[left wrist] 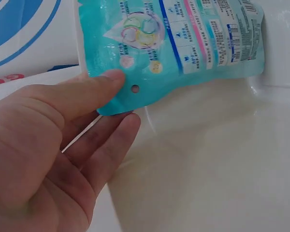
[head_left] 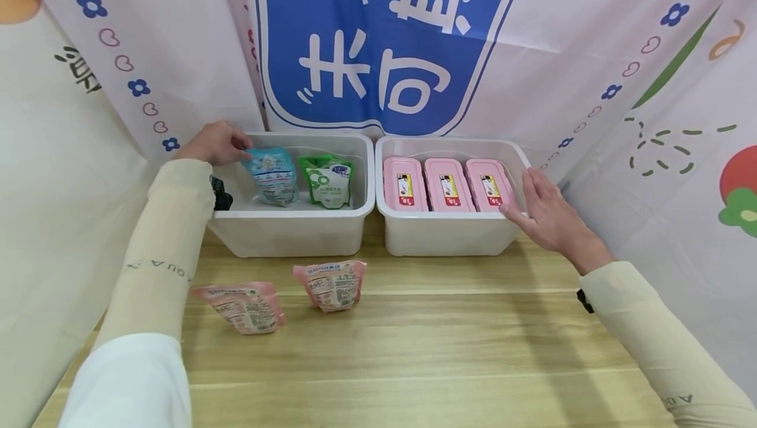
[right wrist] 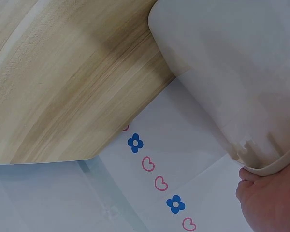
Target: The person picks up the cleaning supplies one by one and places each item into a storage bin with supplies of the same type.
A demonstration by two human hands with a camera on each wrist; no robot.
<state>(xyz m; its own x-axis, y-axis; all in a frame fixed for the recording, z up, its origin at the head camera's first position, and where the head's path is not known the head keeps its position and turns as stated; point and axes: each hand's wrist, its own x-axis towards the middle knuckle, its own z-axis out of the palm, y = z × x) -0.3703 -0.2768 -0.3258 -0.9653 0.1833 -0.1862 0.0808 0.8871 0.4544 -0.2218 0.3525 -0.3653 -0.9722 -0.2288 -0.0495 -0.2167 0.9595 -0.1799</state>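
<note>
My left hand [head_left: 214, 143] pinches the top corner of a blue refill pouch [head_left: 273, 178], beside its punched hole; the thumb lies on the printed face [left wrist: 135, 34] in the left wrist view. The pouch stands tilted inside the left white bin [head_left: 290, 234]. Next to it in that bin is a green and white refill pouch [head_left: 328, 181]. My right hand [head_left: 550, 214] rests on the front right corner of the right white bin [head_left: 449, 237], its fingers extended along the side and thumb over the rim. Three pink lidded boxes [head_left: 449, 185] stand in a row in that bin.
Two pink pouches [head_left: 334, 286] stand on the wooden table [head_left: 449, 349] in front of the left bin. A printed cloth [head_left: 532, 53] hangs behind the bins, and similar cloth flanks the table on both sides.
</note>
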